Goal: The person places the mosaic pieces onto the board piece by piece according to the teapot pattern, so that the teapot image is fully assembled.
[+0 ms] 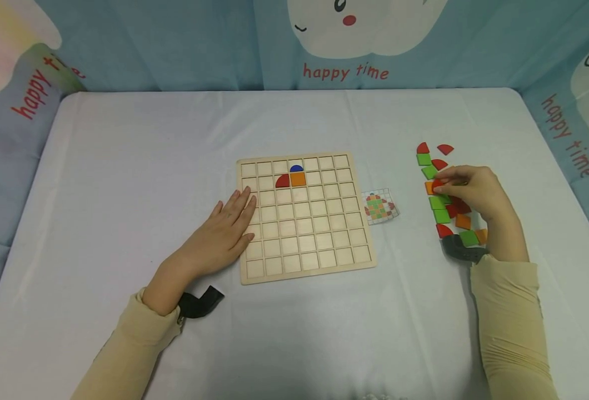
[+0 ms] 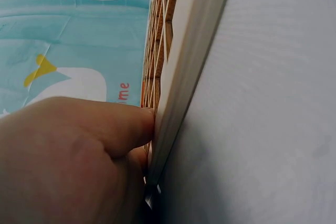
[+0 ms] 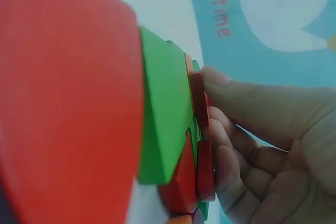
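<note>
A big red tile (image 3: pixel 68 98) sat closest to the right wrist camera, so close that it was blurry and cut off, and its whole shape could not be seen. With twelve o'clock at the far side of the table (image 1: pixel 139 139), the right hand (image 1: pixel 484 197) was over the loose tiles (image 1: pixel 442 216), and its thumb and finger pinched a small red tile (image 1: pixel 439 184). The square grid board (image 1: pixel 306 228) lay between eight and nine o'clock from that pinch, well apart from it, and I think that was the way that mattered most. The picture card (image 1: pixel 382 206) lay between them, just beside the board's three o'clock edge. The board had no long way, but the loose tiles made a long, bumpy line from eleven to five o'clock. The right hand was nearer to the tiles; the left hand (image 1: pixel 219 236) rested on the board's nine o'clock edge, with its fingers straight and a little apart. Near the board's twelve o'clock side sat a blue half circle (image 1: pixel 297 168), with an orange square (image 1: pixel 298 179) at six o'clock from it and a red quarter circle (image 1: pixel 282 181) at nine o'clock from the square. The right hand and the dark wrist piece (image 1: pixel 462 250) hid some tiles, so I could not count them all. I could not tell if the pinched tile was off the others. The card's tiny picture was hard to make out.
</note>
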### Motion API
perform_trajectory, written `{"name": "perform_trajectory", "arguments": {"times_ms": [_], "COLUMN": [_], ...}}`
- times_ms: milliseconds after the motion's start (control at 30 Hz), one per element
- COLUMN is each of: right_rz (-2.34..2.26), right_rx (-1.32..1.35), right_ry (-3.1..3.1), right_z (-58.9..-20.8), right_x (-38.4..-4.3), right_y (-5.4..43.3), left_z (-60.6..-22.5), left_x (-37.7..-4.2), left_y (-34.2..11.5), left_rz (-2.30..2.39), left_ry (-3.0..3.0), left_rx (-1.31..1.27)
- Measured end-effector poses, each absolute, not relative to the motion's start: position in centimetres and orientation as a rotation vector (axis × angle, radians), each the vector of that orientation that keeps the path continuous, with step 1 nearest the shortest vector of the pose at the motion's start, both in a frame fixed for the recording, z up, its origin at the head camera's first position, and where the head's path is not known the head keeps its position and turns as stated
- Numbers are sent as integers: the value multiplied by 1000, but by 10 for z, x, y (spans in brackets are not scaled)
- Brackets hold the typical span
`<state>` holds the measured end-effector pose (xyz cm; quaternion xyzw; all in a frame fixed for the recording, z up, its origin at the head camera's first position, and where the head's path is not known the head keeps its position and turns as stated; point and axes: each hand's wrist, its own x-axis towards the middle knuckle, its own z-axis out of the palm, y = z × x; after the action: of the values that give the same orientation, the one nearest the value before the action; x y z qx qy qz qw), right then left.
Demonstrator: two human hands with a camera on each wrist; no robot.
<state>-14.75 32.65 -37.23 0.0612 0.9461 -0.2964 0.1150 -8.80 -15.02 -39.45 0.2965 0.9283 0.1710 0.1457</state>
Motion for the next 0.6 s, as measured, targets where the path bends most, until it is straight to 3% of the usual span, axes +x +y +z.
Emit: {"name": "perform_trajectory", "arguments": {"times_ms": [600], "right_rz": [-886], "right_rx": [221], "right_ry": [2742], "right_z": [-372], "right_x": [-147], "right_y": [327], "left_z": [-393], "left_x": [-87], "left_y": [-149], "left_rz": [514], "left_ry": [2667], "left_rx": [850]}}
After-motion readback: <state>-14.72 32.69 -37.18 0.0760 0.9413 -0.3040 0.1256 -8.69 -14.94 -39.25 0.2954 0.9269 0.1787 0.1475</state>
